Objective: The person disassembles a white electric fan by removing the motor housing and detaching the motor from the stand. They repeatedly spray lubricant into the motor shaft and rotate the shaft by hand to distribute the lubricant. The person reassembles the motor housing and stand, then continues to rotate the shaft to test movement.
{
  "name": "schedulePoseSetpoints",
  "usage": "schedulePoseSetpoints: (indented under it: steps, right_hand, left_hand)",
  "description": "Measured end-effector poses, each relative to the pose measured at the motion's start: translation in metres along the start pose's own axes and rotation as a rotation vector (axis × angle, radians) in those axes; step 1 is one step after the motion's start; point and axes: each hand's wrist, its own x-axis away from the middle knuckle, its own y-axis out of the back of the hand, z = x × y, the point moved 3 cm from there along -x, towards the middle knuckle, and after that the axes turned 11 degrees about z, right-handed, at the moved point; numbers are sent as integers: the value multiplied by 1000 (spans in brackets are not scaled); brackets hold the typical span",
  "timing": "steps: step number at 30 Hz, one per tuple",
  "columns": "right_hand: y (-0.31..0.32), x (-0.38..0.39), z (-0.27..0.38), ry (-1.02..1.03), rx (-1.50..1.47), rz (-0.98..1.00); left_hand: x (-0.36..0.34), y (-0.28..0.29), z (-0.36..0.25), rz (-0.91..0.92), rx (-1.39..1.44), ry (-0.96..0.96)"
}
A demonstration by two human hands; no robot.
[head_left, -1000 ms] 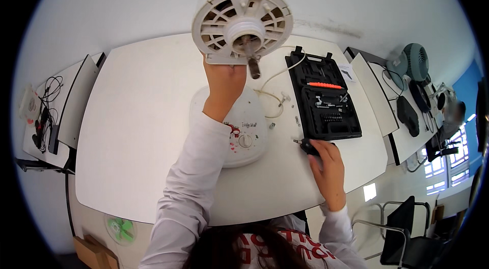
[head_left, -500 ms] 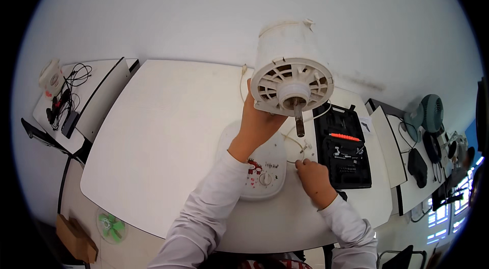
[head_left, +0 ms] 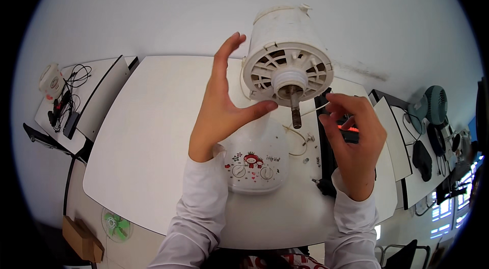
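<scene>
A white fan motor housing (head_left: 288, 27) stands in the middle, its slotted front facing me and a bare, rusty-looking shaft (head_left: 296, 111) sticking out. Below it is the white fan base (head_left: 254, 180) with two round knobs and a red cartoon print. My left hand (head_left: 216, 111) is open at the housing's left, fingers up, its thumb by the lower rim; I cannot tell whether the thumb touches. To the right of the housing, my right hand (head_left: 359, 142) is raised with curved fingers apart from the thumb, holding nothing visible.
Partly behind my right hand lies a black tool case (head_left: 327, 152) with an orange-red tool. Small metal parts (head_left: 310, 137) and a pale cord lie beside the base. Side tables carry black cables (head_left: 63, 103) and a grey-green fan (head_left: 436, 105). A green fan blade (head_left: 116, 224) is at lower left.
My left hand has come off the housing's underside and opened at its left. My right hand has risen from the tabletop by the cord to beside the housing.
</scene>
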Motion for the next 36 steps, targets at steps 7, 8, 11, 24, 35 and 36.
schedulePoseSetpoints:
  steps: [7,8,11,24,35,36]
  right_hand:
    - [-8,-21,8,123,-9,-120]
    - [-13,-21,6,115,-63,-107]
    - [-20,-19,3,97,-129,-137]
    - [-27,-29,1,376,-135,-294]
    - [-33,-30,-6,541,-13,-363]
    - [-34,-31,-7,552,-2,-363]
  left_hand:
    - [-5,-19,-17,-15,107,-168]
    - [-5,-23,-17,-27,168,-160]
    - [-5,-24,-14,-16,244,-158]
    - [-7,-27,-17,-7,449,-138]
    - [-7,-27,-19,-36,422,-121]
    - [-7,-27,-19,-40,418,-123]
